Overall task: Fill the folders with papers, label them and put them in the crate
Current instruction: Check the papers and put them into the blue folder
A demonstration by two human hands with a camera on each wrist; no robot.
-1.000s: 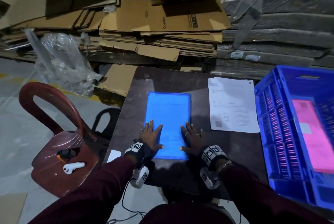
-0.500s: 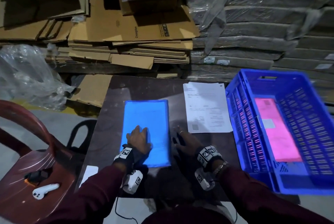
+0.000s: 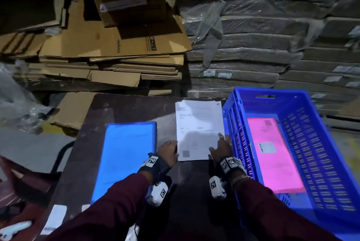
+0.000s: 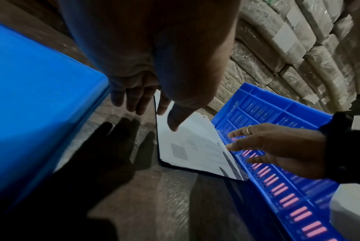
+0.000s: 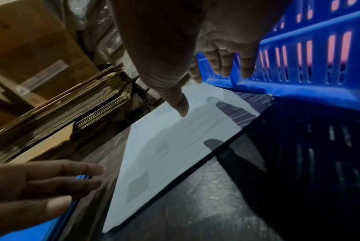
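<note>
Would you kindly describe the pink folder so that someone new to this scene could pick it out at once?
Start at the big blue slatted plastic crate standing at the right edge of the dark table. Flat on its floor lies the pink folder, with a small white label stuck on it. The blue folder lies outside the crate, on the table, and shows no label.

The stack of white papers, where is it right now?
In the head view the papers lie flat on the table, between the blue folder on the left and the blue crate on the right.
</note>
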